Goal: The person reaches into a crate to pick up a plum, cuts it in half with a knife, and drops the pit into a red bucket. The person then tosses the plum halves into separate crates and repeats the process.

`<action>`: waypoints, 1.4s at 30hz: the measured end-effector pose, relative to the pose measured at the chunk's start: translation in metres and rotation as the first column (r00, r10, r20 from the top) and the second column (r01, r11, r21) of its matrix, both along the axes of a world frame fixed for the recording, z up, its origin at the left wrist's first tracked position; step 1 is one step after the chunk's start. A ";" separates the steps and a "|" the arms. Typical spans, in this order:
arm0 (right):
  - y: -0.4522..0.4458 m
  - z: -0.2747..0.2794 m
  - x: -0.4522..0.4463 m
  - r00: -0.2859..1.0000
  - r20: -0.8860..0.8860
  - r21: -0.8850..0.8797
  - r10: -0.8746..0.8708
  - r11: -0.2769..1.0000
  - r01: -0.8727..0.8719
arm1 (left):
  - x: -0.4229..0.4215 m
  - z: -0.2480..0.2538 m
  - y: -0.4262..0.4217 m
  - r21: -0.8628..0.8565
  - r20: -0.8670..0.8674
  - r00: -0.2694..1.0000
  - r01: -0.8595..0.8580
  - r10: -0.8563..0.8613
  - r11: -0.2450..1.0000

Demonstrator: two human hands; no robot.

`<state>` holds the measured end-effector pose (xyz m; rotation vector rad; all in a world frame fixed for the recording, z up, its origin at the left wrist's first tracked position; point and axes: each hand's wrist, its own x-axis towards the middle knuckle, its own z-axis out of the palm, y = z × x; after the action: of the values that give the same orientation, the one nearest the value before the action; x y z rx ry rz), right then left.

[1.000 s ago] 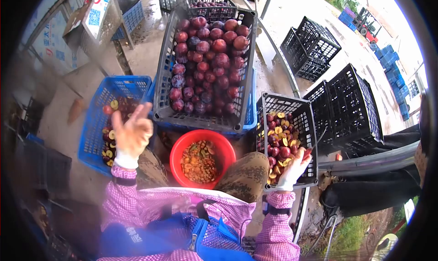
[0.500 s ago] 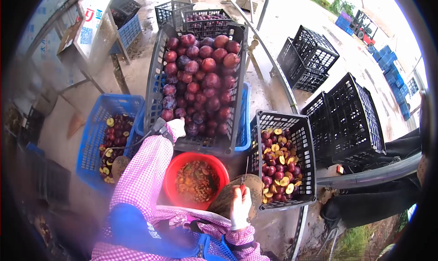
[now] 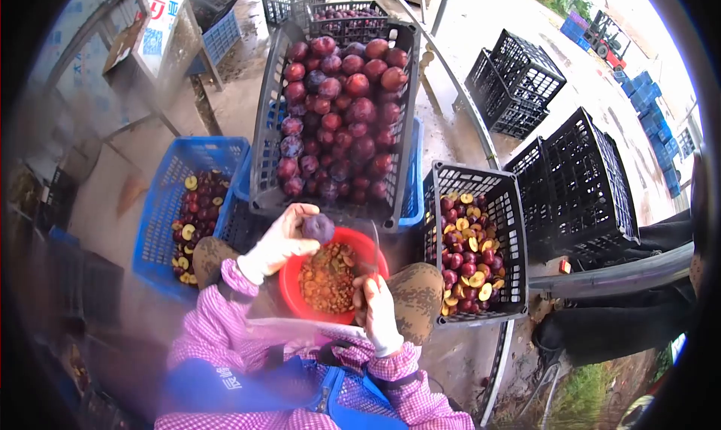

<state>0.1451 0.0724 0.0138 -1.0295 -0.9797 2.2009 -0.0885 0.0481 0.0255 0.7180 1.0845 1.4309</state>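
Observation:
A dark purple plum [image 3: 318, 228] is held between the fingers and thumb of my left hand [image 3: 279, 242], above the far left rim of the red bowl [image 3: 288, 286]. My right hand [image 3: 378, 310] grips a knife [image 3: 375, 250], its blade upright by the bowl's right side. Stones and orange-brown scraps [image 3: 328, 280] lie in the bowl. Beyond it, a black crate [image 3: 259, 159] full of whole plums [image 3: 344, 122] rests on a blue crate. Cut plums showing yellow flesh lie in the black crate [image 3: 515, 242] at right and the blue crate [image 3: 154, 227] at left.
Stacked black crates [image 3: 574, 186] stand on the right, with more [image 3: 518, 81] behind them. A metal rail [image 3: 612, 272] and a person's dark-clothed leg [image 3: 616, 321] are at the right edge. Blue crates [image 3: 652, 122] and a red forklift [image 3: 607, 45] are farther back.
My left hand has come back from the plum crate with a plum in it. My right hand and the knife have moved left and slightly up, closer to the bowl.

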 end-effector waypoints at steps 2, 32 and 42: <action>-0.005 0.011 -0.008 0.999 -0.039 0.006 0.037 0.999 -0.037 | 0.019 -0.016 -0.020 -0.011 -0.277 0.959 -0.058 0.053 0.998; -0.054 -0.020 -0.009 0.818 0.571 0.654 -0.067 0.639 -0.404 | 0.069 -0.041 -0.068 0.032 -0.306 0.952 -0.009 0.019 0.999; -0.045 0.003 -0.006 0.960 0.048 -0.314 0.276 0.916 -0.248 | 0.072 -0.021 -0.065 0.043 -0.629 0.777 0.003 0.025 0.999</action>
<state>0.1387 0.0273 0.0172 -1.2036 -0.8752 2.6102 -0.0166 -0.0167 0.0046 1.2832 1.5741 1.2432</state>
